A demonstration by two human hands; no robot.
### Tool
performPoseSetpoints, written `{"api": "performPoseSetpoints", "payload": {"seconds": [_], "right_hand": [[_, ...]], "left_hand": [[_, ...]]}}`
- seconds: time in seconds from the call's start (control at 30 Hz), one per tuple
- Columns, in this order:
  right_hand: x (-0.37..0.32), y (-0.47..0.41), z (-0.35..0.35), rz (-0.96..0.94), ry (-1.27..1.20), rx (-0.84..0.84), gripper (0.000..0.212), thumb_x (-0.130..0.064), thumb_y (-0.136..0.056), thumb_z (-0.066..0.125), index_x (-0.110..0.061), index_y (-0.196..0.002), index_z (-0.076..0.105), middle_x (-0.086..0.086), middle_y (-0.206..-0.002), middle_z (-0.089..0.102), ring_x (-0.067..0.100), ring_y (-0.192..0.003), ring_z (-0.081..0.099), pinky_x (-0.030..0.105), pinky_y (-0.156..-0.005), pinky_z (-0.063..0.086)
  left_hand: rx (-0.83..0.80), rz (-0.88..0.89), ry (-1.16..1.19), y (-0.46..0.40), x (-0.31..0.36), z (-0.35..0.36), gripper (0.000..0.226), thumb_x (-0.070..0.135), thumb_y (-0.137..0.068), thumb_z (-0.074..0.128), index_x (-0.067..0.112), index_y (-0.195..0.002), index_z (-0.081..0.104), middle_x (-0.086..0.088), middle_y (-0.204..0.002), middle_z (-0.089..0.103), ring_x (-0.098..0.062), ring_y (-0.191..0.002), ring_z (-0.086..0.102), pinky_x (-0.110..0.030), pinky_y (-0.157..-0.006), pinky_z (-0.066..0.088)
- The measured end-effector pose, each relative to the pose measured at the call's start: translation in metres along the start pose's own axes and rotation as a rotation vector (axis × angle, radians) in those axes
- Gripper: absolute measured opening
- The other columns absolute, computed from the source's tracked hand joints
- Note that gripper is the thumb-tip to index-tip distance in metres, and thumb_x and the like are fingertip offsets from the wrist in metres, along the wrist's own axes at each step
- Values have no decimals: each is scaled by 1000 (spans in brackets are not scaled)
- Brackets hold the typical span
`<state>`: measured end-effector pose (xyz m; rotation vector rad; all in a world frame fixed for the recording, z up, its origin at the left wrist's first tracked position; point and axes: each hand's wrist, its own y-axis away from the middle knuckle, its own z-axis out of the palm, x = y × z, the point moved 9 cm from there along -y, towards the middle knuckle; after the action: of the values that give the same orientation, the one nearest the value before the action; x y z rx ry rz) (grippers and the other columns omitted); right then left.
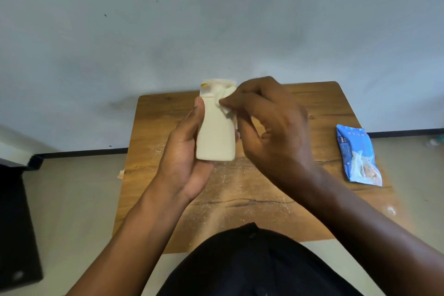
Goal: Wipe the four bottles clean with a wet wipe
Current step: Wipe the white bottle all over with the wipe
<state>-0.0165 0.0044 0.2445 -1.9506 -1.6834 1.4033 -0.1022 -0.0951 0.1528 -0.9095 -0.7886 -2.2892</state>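
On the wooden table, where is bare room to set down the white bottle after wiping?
The brown wooden table is bare along its left side, left of the left hand, and between the right hand and the blue wet-wipe packet. The middle is crowded: both hands hold the white plastic bottle and the white wet wipe above it.

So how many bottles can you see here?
1. The bottle is held in the left hand above the table. The other three aren't in view.

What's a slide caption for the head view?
Left hand holds a white bottle while right hand wipes its neck with a wet wipe.
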Motion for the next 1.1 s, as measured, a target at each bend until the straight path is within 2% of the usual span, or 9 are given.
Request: {"api": "performPoseSetpoints", "payload": {"seconds": [0.07,0.23,0.37,0.5,0.57,0.73,0.83,1.0,1.1], "right_hand": [[-9,13,6,-19,-27,-37,19,5,-90,71,-2,-105,80,13,-103,73,24,-92,68,37,-72,54],[-19,43,18,-72,-115,-151,19,6,-92,69,-1,-105,81,14,-104,73,23,-97,69,34,-77,56],[-12,29,12,-42,-92,-97,22,9,-87,73,-3,-104,81,13,-103,73,24,-93,69,37,-73,56],[-3,4,1,27,-93,0,28,11,-82,73,-6,-102,81,10,-101,72,20,-90,69,37,-69,55],[-5,1,2,28,-119,11,29,13,-81,72,-6,-101,82,9,-100,72,18,-89,69,34,-70,55],[-22,24,20,24,-205,-103,30,12,-85,69,-7,-106,81,7,-104,73,17,-95,68,34,-74,57],[-26,40,24,5,-241,-160,27,12,-86,72,-5,-105,81,7,-103,73,20,-97,70,38,-79,57],[-28,43,25,-52,-207,-213,25,11,-85,74,-5,-103,81,8,-102,73,21,-95,68,38,-76,55],[-17,23,17,8,-146,-105,26,10,-85,70,-6,-102,81,9,-102,72,21,-93,68,36,-70,56]], "left_hand": [[-10,-18,68,-1,1,-2,52,46,-108,45,8,-140,61,-10,-117,71,-21,-106,69,-35,-91,59],[16,-9,78,-4,4,-16,49,50,-106,44,11,-123,68,-6,-93,65,-16,-83,63,-29,-73,52],[27,23,11,-3,0,-15,50,43,-107,46,5,-138,59,-10,-106,69,-20,-95,68,-35,-85,59],[40,70,-44,0,-3,-8,33,23,-105,51,8,-131,65,-9,-116,72,-20,-112,67,-40,-104,52],[54,45,-38,0,-4,-7,32,21,-107,47,7,-130,65,-8,-112,74,-19,-108,68,-39,-101,55],[15,-49,6,4,-3,1,73,68,-101,42,7,-135,62,-6,-103,71,-20,-94,71,-36,-86,58],[2,-22,5,2,2,0,73,69,-98,43,8,-134,62,-8,-104,71,-21,-91,72,-33,-78,61],[-59,-81,27,2,-2,-6,71,67,-100,41,8,-136,59,-14,-116,71,-31,-114,66,-39,-95,58],[-113,-126,-1,7,-15,-2,59,63,-99,47,14,-128,64,-8,-106,70,-24,-100,69,-36,-81,57]]}}
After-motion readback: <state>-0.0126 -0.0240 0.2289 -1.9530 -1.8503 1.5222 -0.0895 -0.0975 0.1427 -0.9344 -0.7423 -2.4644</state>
